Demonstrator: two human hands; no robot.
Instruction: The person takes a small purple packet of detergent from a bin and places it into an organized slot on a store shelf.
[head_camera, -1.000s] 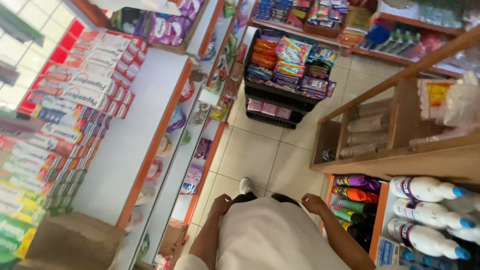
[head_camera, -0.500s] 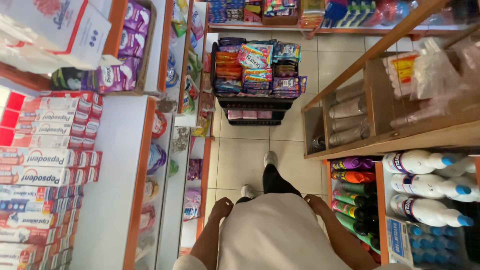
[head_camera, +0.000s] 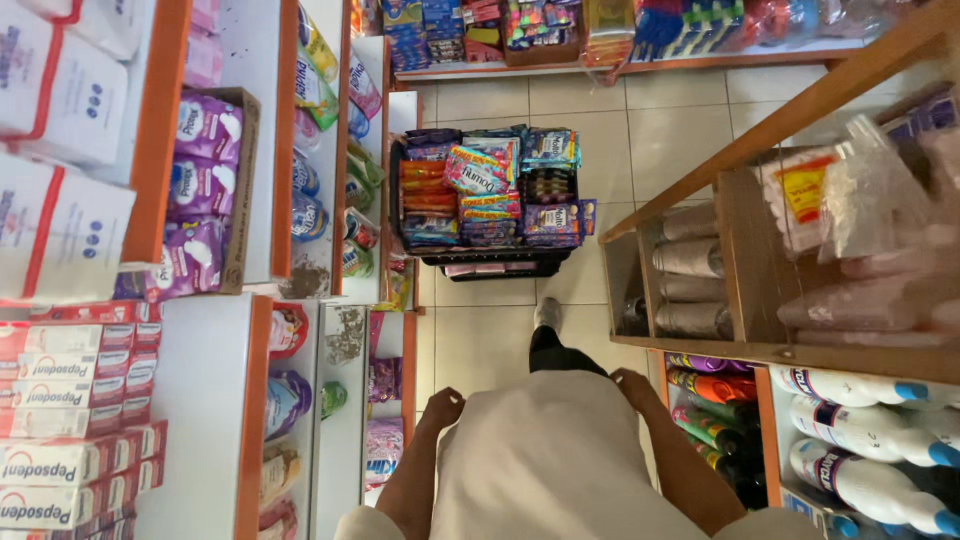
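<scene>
I look straight down a shop aisle at my own body in a pale beige garment. My left hand (head_camera: 441, 408) hangs at my side with the fingers curled and nothing in it, close to the lower white shelves on the left. My right hand (head_camera: 632, 383) also hangs at my side with nothing in it, next to the wooden shelf unit on the right. One foot in a light shoe (head_camera: 546, 313) is stepped forward on the tiled floor.
A black wire rack of colourful snack packets (head_camera: 487, 195) stands ahead in the aisle. Toothpaste boxes (head_camera: 70, 420) and purple packs (head_camera: 200, 190) fill the left shelves. White bottles with blue caps (head_camera: 860, 440) and stacked cups (head_camera: 690, 270) are on the right.
The view has moved forward along the aisle and the wire rack is closer. One foot has stepped ahead. Both hands stay at my sides.
</scene>
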